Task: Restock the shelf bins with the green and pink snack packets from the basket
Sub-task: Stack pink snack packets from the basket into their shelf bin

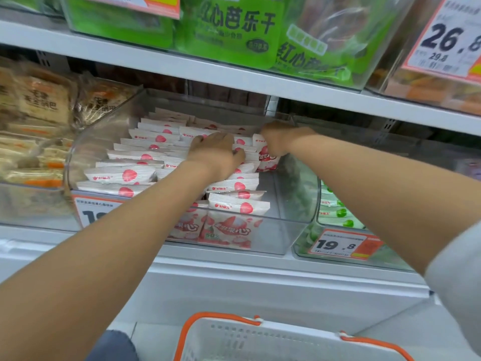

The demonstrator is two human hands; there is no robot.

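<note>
A clear shelf bin holds several rows of pink and white snack packets. Both my hands are inside it. My left hand lies flat on the packets in the middle row, fingers spread. My right hand is curled over the top of one upright pink packet at the back right of the bin. Green packets sit in the neighbouring bin to the right. The white basket with orange handles is below, at the bottom edge; its contents are not visible.
A brown snack bin stands to the left. The upper shelf carries big green bags and a 26.8 price tag. A 19.8 tag hangs on the green bin. The white shelf edge runs below the bins.
</note>
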